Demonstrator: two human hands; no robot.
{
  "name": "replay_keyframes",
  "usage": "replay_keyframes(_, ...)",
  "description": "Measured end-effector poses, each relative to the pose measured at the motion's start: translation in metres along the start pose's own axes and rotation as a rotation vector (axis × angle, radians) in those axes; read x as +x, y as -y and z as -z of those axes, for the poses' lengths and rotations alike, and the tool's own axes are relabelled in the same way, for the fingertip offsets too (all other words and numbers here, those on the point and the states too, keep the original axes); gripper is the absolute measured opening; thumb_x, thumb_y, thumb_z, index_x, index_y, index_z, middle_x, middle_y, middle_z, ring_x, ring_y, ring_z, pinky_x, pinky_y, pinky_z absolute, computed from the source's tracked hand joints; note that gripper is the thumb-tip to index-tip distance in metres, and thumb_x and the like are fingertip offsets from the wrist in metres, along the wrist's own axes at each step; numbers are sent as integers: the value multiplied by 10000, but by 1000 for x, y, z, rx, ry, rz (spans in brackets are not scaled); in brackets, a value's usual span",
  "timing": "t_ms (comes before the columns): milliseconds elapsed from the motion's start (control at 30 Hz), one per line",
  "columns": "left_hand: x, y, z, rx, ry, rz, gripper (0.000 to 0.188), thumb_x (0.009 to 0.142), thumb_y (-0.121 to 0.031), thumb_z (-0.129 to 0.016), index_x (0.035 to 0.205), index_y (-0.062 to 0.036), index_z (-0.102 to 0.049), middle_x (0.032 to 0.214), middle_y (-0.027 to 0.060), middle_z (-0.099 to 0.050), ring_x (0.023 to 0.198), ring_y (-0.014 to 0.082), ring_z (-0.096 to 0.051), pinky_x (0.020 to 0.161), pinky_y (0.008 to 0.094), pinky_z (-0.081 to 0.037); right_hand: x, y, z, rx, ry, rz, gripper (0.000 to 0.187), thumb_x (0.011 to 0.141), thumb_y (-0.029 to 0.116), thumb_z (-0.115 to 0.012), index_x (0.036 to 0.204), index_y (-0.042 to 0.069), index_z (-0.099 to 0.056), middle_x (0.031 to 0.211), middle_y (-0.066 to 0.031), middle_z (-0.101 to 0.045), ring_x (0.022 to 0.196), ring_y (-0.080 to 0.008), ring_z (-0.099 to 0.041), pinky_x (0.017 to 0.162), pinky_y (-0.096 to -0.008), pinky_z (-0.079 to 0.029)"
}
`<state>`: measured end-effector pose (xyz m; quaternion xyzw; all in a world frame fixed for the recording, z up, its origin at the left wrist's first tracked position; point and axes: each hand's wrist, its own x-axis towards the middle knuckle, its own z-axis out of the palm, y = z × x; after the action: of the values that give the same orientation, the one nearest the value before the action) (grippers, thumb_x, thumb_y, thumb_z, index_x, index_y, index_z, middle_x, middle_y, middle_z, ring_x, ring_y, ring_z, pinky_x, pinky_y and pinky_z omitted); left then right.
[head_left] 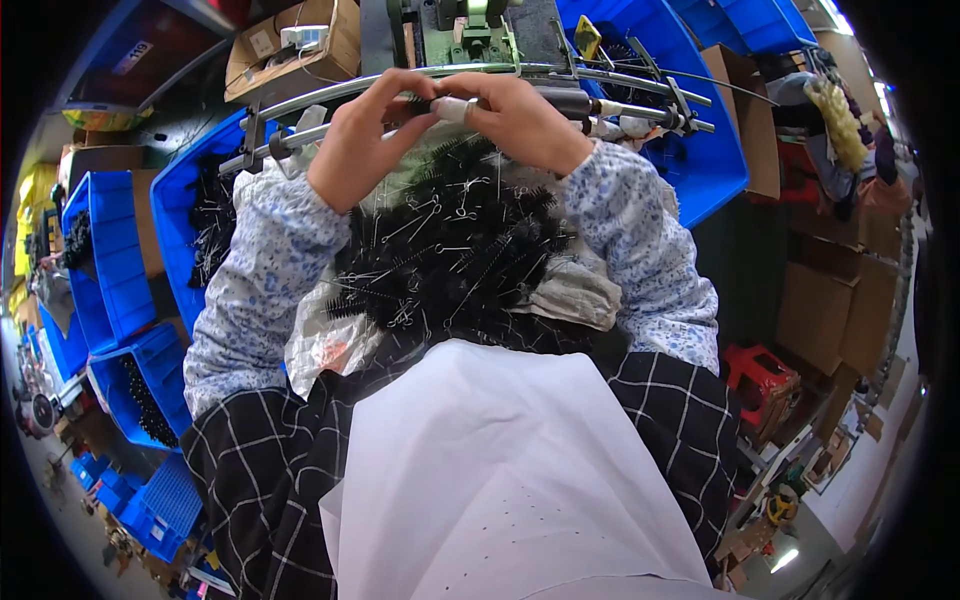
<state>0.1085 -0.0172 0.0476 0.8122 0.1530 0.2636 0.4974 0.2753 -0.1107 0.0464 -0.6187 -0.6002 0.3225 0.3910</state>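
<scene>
This is a small factory workshop, a brush-making workstation. A green metal machine (pixel 470 30) stands at the bench, with curved steel rods (pixel 480 72) running across its front. Blue plastic bins (pixel 110 250) full of black wire brushes line the left side, and a heap of the same brushes (pixel 450 250) lies on a plastic sheet. Cardboard boxes (pixel 830 310) are stacked on the right.

Your lap (pixel 520 440) holds a crinkly plastic sheet (pixel 575 290). On that sheet lies a big heap of little black wire brushes (pixel 450 250).
</scene>
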Motion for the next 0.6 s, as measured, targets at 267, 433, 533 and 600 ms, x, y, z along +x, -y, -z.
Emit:
replay_keyframes(267, -59, 47, 75, 601, 328, 481, 420, 824, -209, -590, 1150, -23, -399, 899, 180, -597, 813, 272, -609, 716, 333, -479, 22, -73, 57, -922, -532, -142, 234, 809, 156, -556, 1029, 185, -628, 842, -72, -615, 795, -256, -608, 729, -377, -490)
replay_keyframes(433, -134, 93, 59, 497, 476, 795, 433, 802, -244, -625, 1091, 5, -421, 917, 174, -590, 837, 274, -591, 741, 352, -460, 43, -108, 58, -1069, -519, -123, 257, 800, 137, -552, 1035, 201, -635, 858, -54, -618, 819, -250, -596, 791, -366, -465)
replay_keyframes(533, -144, 93, 42, 448, 322, 790, 428, 787, -234, -636, 1082, -7, -426, 909, 179, -594, 841, 298, -592, 749, 356, -456, 46, -115, 59, -1059, -508, -118, 250, 798, 143, -555, 1024, 202, -642, 863, -52, -619, 813, -251, -596, 796, -364, -459)
replay_keyframes(600, -148, 92, 37, 408, 243, 764, 423, 776, -229, -637, 1079, -18, -429, 904, 189, -596, 843, 322, -593, 754, 365, -453, 47, -119, 57, -1036, -490, -94, 246, 797, 147, -556, 1020, 201, -645, 863, -51, -620, 808, -251, -595, 792, -363, -456)
